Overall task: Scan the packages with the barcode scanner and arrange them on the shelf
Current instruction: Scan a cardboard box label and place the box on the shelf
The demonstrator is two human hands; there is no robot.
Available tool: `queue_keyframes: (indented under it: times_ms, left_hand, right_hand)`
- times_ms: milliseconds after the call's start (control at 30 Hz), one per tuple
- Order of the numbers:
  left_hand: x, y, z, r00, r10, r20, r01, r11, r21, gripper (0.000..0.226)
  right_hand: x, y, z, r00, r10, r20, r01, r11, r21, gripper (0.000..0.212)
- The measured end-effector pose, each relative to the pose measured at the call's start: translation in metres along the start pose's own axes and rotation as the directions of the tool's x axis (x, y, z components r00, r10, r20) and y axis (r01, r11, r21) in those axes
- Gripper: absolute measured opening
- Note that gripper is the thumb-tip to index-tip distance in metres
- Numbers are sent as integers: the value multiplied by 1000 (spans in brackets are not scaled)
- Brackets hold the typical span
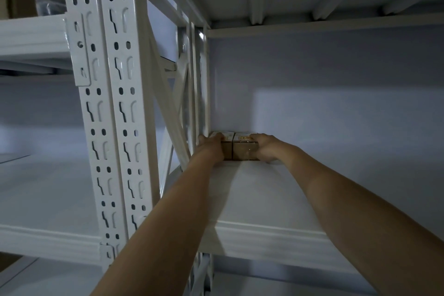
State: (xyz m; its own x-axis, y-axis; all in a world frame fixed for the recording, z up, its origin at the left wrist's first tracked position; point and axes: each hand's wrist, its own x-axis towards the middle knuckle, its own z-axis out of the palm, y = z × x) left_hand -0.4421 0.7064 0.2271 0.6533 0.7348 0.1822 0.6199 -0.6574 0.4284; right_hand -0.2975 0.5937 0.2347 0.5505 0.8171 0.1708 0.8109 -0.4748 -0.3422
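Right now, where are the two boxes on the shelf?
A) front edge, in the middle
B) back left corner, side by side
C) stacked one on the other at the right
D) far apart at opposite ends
B: the two boxes sit side by side at the back left corner of the shelf, the left hand on one and the right hand on the other.

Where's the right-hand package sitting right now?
In the head view, the right package sits at the back left corner of the shelf board, flush beside the left package, with the right hand gripping it.
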Motion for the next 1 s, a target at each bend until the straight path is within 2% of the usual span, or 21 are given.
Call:
queue_keyframes:
  times_ms: [200,600,667,767,833,900,1000]
  left_hand:
    - [-3,0,2,1000,27,-6,-27,1000,8,64]
    - [-3,1,2,999,24,33,-25,999,38,72]
    - [-3,1,3,999,24,34,-26,999,45,72]
    - [-4,4,5,1000,-14,21,13,998,61,73]
    - [-9,7,5,1000,-3,-15,4,997,82,76]
    - [-18,13,4,993,69,-91,-60,993,99,75]
    - [-39,31,1,966,154,-210,-145,988,57,60]
  right_hand:
    - [0,7,3,999,7,-37,-3,995,99,71]
    - [-4,-1,10,998,57,-38,-52,993,106,78]
    - [-3,-1,10,998,59,-33,-55,992,116,85]
    - [-6,0,3,997,74,13,-75,969,236,106]
    - [-12,-1,-2,997,78,-1,-74,954,292,111]
    - [-23,-3,-8,994,94,-60,-73,956,285,102]
    - [-44,-14,-18,967,137,-213,-76,960,270,69]
